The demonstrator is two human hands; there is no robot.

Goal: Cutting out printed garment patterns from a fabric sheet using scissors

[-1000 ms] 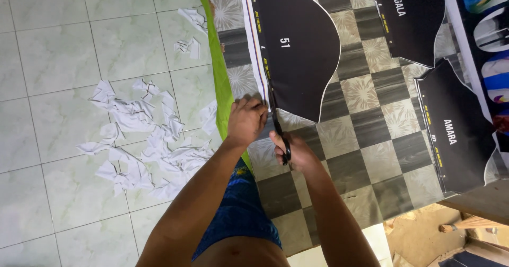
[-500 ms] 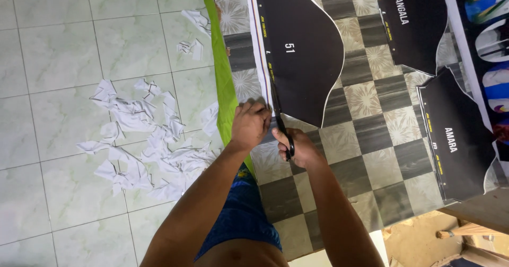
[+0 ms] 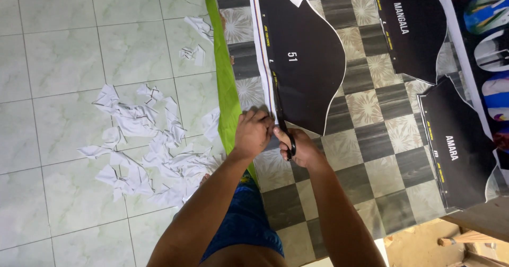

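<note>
A black printed fabric piece (image 3: pixel 307 60) with a white border lies flat on a checkered mat (image 3: pixel 371 113). My right hand (image 3: pixel 299 146) grips black scissors (image 3: pixel 286 135) whose blades sit at the near end of the piece's striped left edge. My left hand (image 3: pixel 253 132) pinches the white strip of fabric just left of the blades, at the mat's green edge (image 3: pixel 225 81).
Several white fabric offcuts (image 3: pixel 143 145) lie scattered on the pale tiled floor (image 3: pixel 58 60) to the left. Two more black printed pieces (image 3: pixel 411 28) (image 3: pixel 458 145) lie on the mat to the right. A wooden stool leg (image 3: pixel 461 240) shows at bottom right.
Both hands and the scissors have moved up along the fabric's striped left edge, closer to the black piece. The offcuts on the floor have stayed put.
</note>
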